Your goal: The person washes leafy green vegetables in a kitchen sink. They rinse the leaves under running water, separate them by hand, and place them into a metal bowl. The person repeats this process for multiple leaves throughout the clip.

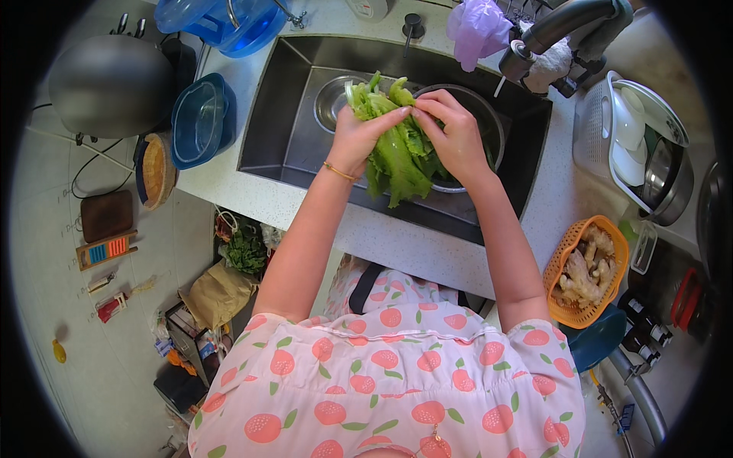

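Observation:
My left hand [356, 136] grips a bunch of green leaf lettuce [399, 157] over the stainless steel sink [286, 123]. The pale stem ends stick up past the thumb, and the frilled leaves hang down toward me. With its thumb and fingertips, my right hand [453, 127] pinches a leaf at the top right of the bunch, close to the left thumb. Below the right hand a round metal basin [487, 103] stands in the sink, partly covered by the hand and lettuce. A round metal fitting or bowl [327, 103] shows behind the left hand; which one I cannot tell.
A dark faucet [518, 57] overhangs the sink's back right. At right are a white dish basket [592, 126] and an orange basket [555, 286] of ginger [587, 272]. Left of the sink stand a blue plastic container [197, 123] and a blue water jug [252, 34].

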Action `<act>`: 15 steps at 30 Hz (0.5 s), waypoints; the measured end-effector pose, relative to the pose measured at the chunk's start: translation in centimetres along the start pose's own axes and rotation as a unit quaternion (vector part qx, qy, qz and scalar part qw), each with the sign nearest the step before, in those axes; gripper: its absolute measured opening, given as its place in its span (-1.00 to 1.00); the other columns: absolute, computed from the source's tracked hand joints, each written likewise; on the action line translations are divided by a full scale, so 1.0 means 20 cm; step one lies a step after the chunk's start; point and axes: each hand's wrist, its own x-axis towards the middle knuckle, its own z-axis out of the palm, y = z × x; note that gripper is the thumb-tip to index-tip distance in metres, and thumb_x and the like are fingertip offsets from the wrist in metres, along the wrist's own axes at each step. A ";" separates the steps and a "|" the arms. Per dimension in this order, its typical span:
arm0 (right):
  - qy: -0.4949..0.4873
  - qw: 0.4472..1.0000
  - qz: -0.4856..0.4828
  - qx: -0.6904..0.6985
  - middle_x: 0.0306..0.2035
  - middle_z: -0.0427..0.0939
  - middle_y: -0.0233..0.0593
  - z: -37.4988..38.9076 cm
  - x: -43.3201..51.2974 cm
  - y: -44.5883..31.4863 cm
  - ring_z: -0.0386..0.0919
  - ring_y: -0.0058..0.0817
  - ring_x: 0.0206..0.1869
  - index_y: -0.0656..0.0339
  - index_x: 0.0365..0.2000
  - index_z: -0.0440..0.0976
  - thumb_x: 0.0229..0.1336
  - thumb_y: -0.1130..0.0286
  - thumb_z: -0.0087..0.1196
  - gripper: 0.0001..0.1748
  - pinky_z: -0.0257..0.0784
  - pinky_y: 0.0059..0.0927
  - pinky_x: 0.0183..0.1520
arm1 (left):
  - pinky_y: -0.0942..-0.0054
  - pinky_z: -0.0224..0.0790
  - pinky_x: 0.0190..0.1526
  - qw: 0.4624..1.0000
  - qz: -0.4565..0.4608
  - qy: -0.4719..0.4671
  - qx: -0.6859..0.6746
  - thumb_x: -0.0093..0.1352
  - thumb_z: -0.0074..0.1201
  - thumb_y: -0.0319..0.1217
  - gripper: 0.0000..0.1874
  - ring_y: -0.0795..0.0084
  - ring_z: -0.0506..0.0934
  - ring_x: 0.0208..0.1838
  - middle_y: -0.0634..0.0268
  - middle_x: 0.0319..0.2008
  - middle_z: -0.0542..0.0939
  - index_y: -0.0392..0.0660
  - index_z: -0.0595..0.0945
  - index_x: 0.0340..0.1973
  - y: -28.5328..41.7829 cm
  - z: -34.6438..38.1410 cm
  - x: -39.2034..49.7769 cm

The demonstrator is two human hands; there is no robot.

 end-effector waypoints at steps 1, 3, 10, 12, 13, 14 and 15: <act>-0.004 1.000 -0.003 -0.003 -0.30 0.60 -0.22 0.00 0.00 0.00 0.62 -0.35 -0.26 0.29 -0.26 0.56 0.18 0.45 0.12 -0.85 0.46 -0.41 -0.20 | 0.51 0.49 -0.19 1.000 -0.003 0.003 -0.011 0.25 0.28 -0.52 -0.70 0.49 0.60 -0.19 0.28 -0.22 0.62 -0.24 0.58 -0.12 0.00 0.00 0.00; -0.001 0.998 0.032 0.046 -0.29 0.62 -0.21 0.02 -0.01 -0.01 0.63 -0.39 -0.24 0.29 -0.23 0.55 0.17 0.48 0.13 -0.84 0.48 -0.44 -0.19 | 0.51 0.49 -0.19 1.000 -0.008 0.020 -0.014 0.25 0.27 -0.53 -0.71 0.50 0.60 -0.19 0.28 -0.22 0.62 -0.24 0.58 -0.13 -0.01 0.00 0.00; 0.046 0.965 0.136 0.220 -0.26 0.64 -0.21 0.04 0.00 0.00 0.65 -0.53 -0.18 0.31 -0.16 0.50 0.17 0.58 0.12 -0.80 0.51 -0.53 -0.12 | 0.50 0.49 -0.20 0.999 0.009 0.033 -0.022 0.25 0.26 -0.55 -0.72 0.49 0.60 -0.20 0.27 -0.22 0.62 -0.23 0.57 -0.14 -0.02 0.00 0.00; 0.065 0.956 0.138 0.252 -0.23 0.63 -0.21 0.03 0.01 -0.02 0.64 -0.51 -0.16 0.35 -0.17 0.50 0.19 0.59 0.10 -0.82 0.52 -0.53 -0.09 | 0.50 0.49 -0.20 0.999 0.007 0.044 -0.029 0.25 0.26 -0.55 -0.72 0.49 0.60 -0.20 0.28 -0.22 0.61 -0.23 0.56 -0.14 -0.02 -0.01 0.00; 0.071 0.952 0.142 0.261 -0.21 0.61 -0.20 0.02 0.00 -0.03 0.64 -0.48 -0.15 0.38 -0.16 0.49 0.20 0.60 0.09 -0.82 0.53 -0.52 -0.07 | 0.50 0.49 -0.20 0.998 0.009 0.047 -0.034 0.24 0.26 -0.56 -0.71 0.48 0.60 -0.21 0.28 -0.23 0.61 -0.23 0.55 -0.14 -0.02 -0.02 0.00; 0.078 0.949 0.146 0.269 -0.19 0.60 -0.18 0.00 0.00 -0.04 0.63 -0.45 -0.13 0.41 -0.16 0.48 0.22 0.61 0.08 -0.83 0.53 -0.51 -0.04 | 0.50 0.49 -0.20 0.998 0.011 0.056 -0.036 0.24 0.26 -0.56 -0.71 0.48 0.60 -0.20 0.28 -0.22 0.60 -0.22 0.55 -0.14 -0.02 -0.03 0.00; 0.086 0.948 0.147 0.269 -0.19 0.60 -0.18 -0.03 -0.02 -0.06 0.63 -0.44 -0.13 0.41 -0.17 0.49 0.21 0.61 0.08 -0.83 0.54 -0.50 -0.05 | 0.50 0.49 -0.19 0.997 0.015 0.063 -0.040 0.24 0.26 -0.57 -0.71 0.48 0.59 -0.20 0.28 -0.22 0.60 -0.22 0.54 -0.14 -0.02 -0.04 0.00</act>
